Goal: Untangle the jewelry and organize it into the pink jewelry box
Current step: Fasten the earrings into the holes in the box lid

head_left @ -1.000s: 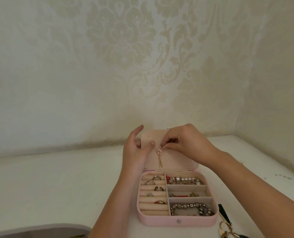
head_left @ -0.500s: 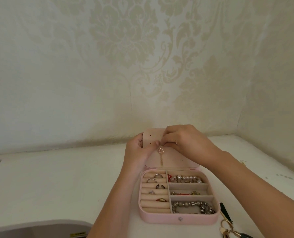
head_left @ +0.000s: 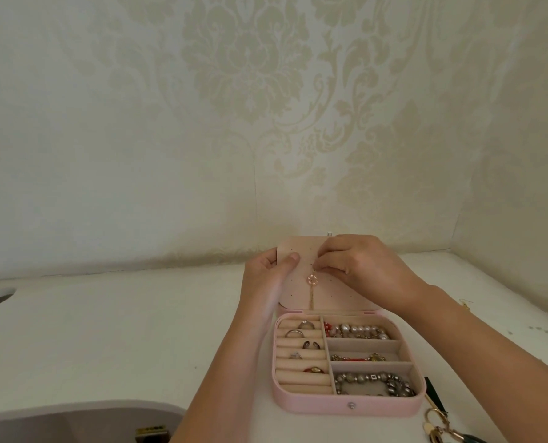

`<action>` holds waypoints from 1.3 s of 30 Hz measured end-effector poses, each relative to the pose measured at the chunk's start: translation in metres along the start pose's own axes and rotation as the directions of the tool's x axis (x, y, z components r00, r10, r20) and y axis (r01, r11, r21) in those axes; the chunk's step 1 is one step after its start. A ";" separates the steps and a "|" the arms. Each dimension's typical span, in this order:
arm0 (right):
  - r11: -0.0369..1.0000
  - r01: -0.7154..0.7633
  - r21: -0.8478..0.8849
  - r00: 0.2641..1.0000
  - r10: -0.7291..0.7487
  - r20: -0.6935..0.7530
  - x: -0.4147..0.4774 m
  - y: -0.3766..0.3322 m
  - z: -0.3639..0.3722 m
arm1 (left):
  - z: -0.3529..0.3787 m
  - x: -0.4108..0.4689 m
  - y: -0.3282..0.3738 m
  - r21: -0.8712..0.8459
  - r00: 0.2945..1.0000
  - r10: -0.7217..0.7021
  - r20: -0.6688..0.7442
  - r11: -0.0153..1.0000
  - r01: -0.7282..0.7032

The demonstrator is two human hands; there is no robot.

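A pink box [head_left: 346,407] stands open on a white table [head_left: 106,330], near the front edge and right of the middle. Its lid [head_left: 339,295] leans back toward the wall, showing a panel dotted with small holes.

A rose-gold earring [head_left: 312,279], a small ring with a thin chain tassel below, hangs against the middle of that panel. The right hand [head_left: 362,266] pinches the earring's top between fingertips, as it did a second ago.

The change is in the left hand [head_left: 266,276]. A second ago it lay open beside the lid with only the thumb touching. Now it grips the lid's left edge, thumb pressed flat on the front and fingers tucked behind. The earring has hardly shifted.

This looks like bracing the lid so the post can go through a hole; whether it is already through cannot be seen.

Below, rings [head_left: 301,329] sit in the left rolls and bracelets [head_left: 359,330] fill the right compartments, so the sorting seems nearly done. A small gold piece [head_left: 466,303], too small to identify, lies on the table toward the right edge. Keys [head_left: 438,426] lie at the front right corner.
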State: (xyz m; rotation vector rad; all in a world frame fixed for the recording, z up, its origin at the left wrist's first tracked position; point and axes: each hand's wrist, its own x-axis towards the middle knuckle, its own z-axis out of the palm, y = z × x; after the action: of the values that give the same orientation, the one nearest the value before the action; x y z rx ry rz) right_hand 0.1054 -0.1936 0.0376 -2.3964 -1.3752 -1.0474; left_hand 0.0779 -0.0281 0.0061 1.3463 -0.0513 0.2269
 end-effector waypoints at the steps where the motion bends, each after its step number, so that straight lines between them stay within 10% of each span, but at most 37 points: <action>1: 1.000 0.014 -0.017 1.000 -0.014 0.007 0.000 0.000 0.000 | 0.000 0.000 0.000 -0.002 1.000 0.005 0.005 1.000 -0.005; 21: 0.998 0.022 -0.059 1.000 -0.021 0.011 0.004 -0.009 0.004 | -0.002 -0.001 0.002 0.040 0.996 -0.005 0.094 0.999 0.001; 28: 0.950 -0.252 0.186 0.964 0.262 -0.035 0.001 -0.005 0.006 | -0.002 -0.001 0.003 0.030 0.987 0.008 0.158 0.999 -0.013; 39: 0.726 -0.530 0.438 0.846 0.420 0.327 0.003 0.007 -0.037 | 0.001 -0.001 0.001 0.070 0.995 0.055 0.088 0.996 -0.061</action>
State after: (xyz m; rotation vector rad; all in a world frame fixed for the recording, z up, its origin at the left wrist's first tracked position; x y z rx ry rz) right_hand 0.0944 -0.2133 0.0677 -2.2770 -0.8404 -0.2481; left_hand 0.0768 -0.0290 0.0069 1.4283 -0.1559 0.2211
